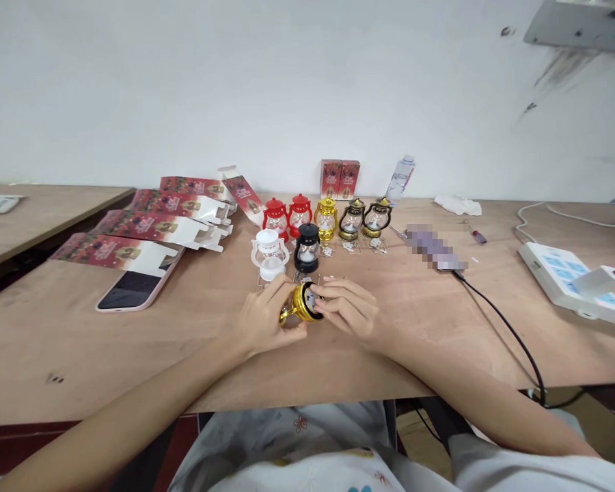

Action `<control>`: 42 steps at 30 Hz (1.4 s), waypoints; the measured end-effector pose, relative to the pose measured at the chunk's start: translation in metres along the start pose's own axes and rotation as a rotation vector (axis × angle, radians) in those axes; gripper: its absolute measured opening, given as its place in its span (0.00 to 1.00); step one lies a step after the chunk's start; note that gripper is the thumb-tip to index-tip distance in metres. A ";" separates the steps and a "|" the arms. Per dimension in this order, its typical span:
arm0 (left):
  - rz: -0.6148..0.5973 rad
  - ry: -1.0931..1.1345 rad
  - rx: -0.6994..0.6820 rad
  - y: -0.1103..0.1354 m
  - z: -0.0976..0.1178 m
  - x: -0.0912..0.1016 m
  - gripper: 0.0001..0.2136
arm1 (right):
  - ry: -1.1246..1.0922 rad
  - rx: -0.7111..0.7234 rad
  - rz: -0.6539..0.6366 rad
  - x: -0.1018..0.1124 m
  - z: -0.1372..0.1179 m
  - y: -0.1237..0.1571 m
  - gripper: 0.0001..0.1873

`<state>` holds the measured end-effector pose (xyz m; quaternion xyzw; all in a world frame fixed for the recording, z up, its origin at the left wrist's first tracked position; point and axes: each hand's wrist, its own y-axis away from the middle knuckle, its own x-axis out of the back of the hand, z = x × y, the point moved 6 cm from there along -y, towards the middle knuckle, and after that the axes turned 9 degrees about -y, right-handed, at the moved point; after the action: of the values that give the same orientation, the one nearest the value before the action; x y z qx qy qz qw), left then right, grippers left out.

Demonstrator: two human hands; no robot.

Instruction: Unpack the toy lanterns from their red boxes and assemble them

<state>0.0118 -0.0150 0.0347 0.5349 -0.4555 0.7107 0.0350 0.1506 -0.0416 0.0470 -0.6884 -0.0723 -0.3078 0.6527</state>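
Tipped on its side near the table's front, a gold mini lantern (301, 301) lies in my left hand (267, 316), whose fingers wrap its body. Its round base, with a black rim and a grey centre, faces right. My right hand (349, 307) has its fingers bent together against that base; whether a small part is pinched there I cannot tell. Just beyond my hands stand a white lantern (270, 255) and a black lantern (307, 250), both upright. Small metal wire pieces (352, 248) lie by the lanterns.
Behind stand two red lanterns (275, 220), another gold lantern (326, 220) and two dark bronze ones (352, 221). Open printed boxes (133, 229) overlap a phone (130, 290) at left. Closed boxes (331, 180), a bottle (401, 179), a screwdriver (478, 237) and a power strip (568, 280) are beyond.
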 end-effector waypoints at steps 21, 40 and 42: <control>0.025 0.061 0.092 -0.007 -0.012 0.001 0.12 | -0.072 -0.363 -0.037 0.013 0.050 0.009 0.05; 0.068 0.094 0.033 -0.005 -0.013 -0.002 0.14 | -0.084 -0.603 -0.813 -0.002 0.071 0.025 0.17; 0.072 0.097 0.021 -0.005 -0.013 -0.001 0.15 | -0.107 -0.665 -0.821 -0.003 0.077 0.030 0.18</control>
<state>0.0058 -0.0030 0.0365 0.4837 -0.4645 0.7413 0.0257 0.1882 0.0278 0.0231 -0.7881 -0.2673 -0.5088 0.2204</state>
